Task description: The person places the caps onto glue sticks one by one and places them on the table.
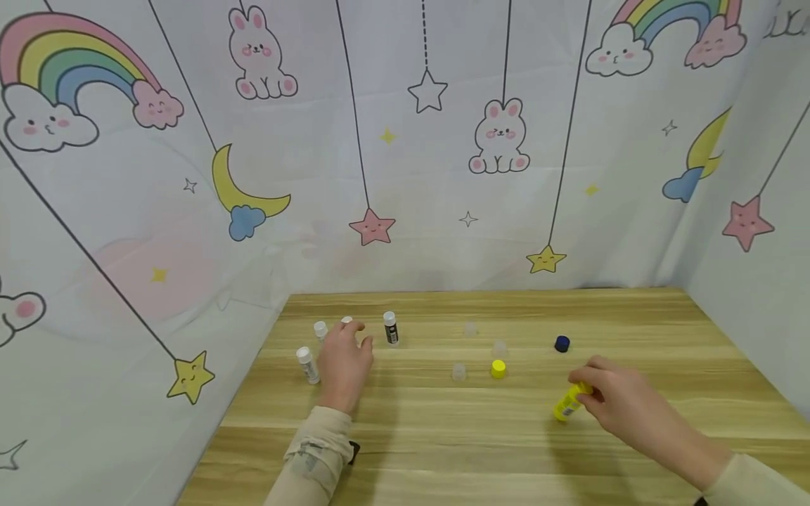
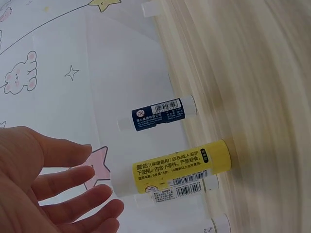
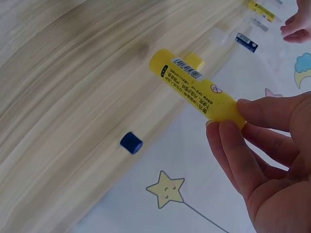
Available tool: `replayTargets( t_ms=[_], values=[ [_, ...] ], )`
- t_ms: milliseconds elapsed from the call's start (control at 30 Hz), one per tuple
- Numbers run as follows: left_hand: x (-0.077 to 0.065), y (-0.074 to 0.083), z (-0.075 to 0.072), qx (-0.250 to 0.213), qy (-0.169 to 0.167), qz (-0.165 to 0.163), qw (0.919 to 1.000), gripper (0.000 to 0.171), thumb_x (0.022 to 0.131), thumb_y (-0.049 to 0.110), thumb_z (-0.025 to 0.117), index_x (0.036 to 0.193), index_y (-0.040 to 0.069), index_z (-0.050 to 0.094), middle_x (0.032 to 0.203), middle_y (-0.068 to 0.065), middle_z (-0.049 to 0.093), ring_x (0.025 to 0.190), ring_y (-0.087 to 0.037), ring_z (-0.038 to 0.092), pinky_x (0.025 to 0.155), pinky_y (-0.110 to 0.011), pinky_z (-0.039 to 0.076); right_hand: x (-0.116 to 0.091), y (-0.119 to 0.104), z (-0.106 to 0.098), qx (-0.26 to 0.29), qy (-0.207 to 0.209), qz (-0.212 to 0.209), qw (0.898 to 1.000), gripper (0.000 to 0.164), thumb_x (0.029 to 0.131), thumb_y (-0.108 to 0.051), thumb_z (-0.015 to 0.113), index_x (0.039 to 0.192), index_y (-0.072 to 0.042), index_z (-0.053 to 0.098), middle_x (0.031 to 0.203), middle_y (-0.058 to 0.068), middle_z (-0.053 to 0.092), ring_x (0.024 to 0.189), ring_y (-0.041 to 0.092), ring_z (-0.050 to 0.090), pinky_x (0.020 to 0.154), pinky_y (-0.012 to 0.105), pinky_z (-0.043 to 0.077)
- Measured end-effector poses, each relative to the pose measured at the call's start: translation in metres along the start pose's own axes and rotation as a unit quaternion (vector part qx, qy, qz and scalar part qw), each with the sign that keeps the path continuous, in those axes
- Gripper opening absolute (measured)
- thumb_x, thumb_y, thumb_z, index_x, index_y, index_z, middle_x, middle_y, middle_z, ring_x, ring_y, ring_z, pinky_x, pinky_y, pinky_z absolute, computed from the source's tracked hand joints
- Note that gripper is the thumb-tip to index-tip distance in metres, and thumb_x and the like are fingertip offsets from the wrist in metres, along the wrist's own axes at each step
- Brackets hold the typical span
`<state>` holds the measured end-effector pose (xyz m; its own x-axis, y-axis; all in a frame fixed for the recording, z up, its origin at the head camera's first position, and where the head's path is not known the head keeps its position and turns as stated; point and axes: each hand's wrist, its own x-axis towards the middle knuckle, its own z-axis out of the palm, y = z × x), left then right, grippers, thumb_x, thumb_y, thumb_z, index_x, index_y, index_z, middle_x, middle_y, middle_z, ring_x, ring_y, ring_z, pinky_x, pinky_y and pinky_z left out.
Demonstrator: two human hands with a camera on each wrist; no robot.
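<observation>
My right hand [image 1: 616, 393] pinches the capped end of a yellow glue stick [image 3: 192, 87] between thumb and fingertips, holding it tilted over the right side of the table. On the left, my left hand [image 1: 344, 362] reaches among several standing glue sticks, its fingers spread and holding nothing. Nearest its fingertips in the left wrist view is a yellow-labelled glue stick [image 2: 182, 167] with a white top. A dark-blue-labelled glue stick [image 2: 158, 115] stands beyond it. In the head view, a white glue stick [image 1: 308, 365] is left of that hand, and the hand partly hides others.
Loose caps lie across the middle of the wooden table [image 1: 443, 436]: a yellow cap [image 1: 498, 369], a dark blue cap [image 1: 562, 344] farther right, and several translucent caps [image 1: 458, 372]. A patterned white curtain [image 1: 430, 176] rises behind the table's back edge and along both sides.
</observation>
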<state>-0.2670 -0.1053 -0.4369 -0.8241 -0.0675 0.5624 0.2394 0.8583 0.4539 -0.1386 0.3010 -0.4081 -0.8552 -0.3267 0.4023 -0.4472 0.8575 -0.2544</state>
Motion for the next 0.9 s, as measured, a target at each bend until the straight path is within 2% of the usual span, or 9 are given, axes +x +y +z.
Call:
replayTargets(
  t_ms=[400,600,900],
  values=[
    [-0.003,-0.011,0.004,-0.031,-0.028,-0.061,0.9973,0.030,0.083,0.017,0.083,0.110,0.007,0.074,0.115,-0.012,0.070,0.097,-0.034,0.068,0.076,-0.049,0.054,-0.025,0.034,-0.029,-0.058,-0.020,0.029,0.998,0.030,0.070,0.005,0.085,0.091,-0.012,0.075,0.080,-0.012,0.053,0.061,-0.004,0.044,0.053,0.022,0.045],
    [-0.001,-0.013,0.004,-0.040,-0.040,-0.078,0.9954,0.032,0.084,0.020,0.082,0.112,0.007,0.074,0.114,-0.013,0.070,0.094,-0.034,0.067,0.074,-0.049,0.053,-0.033,0.047,-0.038,-0.085,-0.006,0.019,0.996,0.031,0.067,0.005,0.086,0.087,-0.016,0.073,0.076,-0.015,0.048,0.060,-0.005,0.044,0.051,0.023,0.043],
    [-0.001,-0.018,0.010,-0.075,-0.058,-0.108,0.9897,0.033,0.083,0.013,0.078,0.114,0.004,0.074,0.107,-0.016,0.072,0.094,-0.034,0.068,0.076,-0.051,0.053,-0.040,0.069,-0.051,-0.099,-0.032,0.052,0.993,0.026,0.069,0.002,0.085,0.091,-0.009,0.075,0.080,-0.008,0.058,0.061,-0.001,0.052,0.053,0.025,0.046]
  ],
)
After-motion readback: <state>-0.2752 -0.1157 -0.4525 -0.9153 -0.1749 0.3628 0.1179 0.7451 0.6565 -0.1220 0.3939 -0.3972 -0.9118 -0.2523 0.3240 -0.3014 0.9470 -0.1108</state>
